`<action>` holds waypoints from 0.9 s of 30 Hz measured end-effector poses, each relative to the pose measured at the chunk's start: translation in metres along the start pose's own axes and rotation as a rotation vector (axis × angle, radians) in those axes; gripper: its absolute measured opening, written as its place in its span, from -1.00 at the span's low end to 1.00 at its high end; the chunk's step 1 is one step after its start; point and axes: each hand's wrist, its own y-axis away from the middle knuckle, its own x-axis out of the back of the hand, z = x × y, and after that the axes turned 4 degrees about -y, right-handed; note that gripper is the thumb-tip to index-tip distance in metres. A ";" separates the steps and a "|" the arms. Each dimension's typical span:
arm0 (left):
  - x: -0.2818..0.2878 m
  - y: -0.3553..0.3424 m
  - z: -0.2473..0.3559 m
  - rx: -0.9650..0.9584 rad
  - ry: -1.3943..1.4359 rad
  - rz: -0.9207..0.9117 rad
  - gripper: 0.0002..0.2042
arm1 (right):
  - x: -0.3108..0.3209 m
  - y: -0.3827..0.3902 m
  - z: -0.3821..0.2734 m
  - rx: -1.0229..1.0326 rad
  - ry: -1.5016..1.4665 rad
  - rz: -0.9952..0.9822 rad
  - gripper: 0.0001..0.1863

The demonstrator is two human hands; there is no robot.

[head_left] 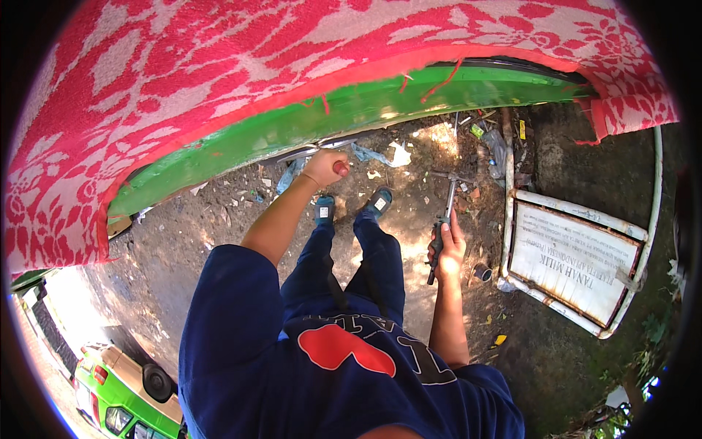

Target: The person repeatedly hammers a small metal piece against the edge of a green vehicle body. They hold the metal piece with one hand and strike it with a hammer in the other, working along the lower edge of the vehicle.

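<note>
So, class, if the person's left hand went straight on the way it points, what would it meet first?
Probably the lower edge of the green panel, ahead of the closed left hand, though depth is hard to judge here.

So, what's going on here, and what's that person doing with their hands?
Someone stands facing a green panel with a red and pink cloth hanging over part of it. Their right hand holds a tool by its dark grip, head pointing away from them. Their left hand is curled in a fist near the panel's lower edge; I can't tell if anything is in it.
</note>
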 end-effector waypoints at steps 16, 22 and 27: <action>0.000 0.000 0.014 -0.100 -0.089 0.135 -0.79 | -0.021 0.022 -0.003 0.021 0.066 -0.042 -0.46; 0.003 -0.015 0.020 0.034 -0.070 0.106 -0.85 | -0.026 0.027 0.007 0.040 0.058 -0.074 -0.46; -0.008 -0.036 0.020 0.212 -0.240 0.111 -0.87 | -0.048 0.019 0.019 0.118 0.179 -0.147 -0.45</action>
